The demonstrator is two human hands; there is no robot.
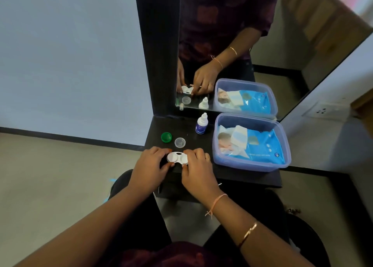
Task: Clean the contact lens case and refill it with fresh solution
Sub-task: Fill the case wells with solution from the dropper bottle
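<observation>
The green cap [166,137] and clear cap [180,142] lie off on the counter [191,137]. My left hand [150,163] and right hand [196,165] each grip an end of the case [177,157] at the front edge. The bottle [201,124] stands untouched, so I judge that refilling remains.

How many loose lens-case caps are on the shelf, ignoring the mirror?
2: green cap at left; clear cap just right of it. Left hand and right hand might hide more.
</observation>
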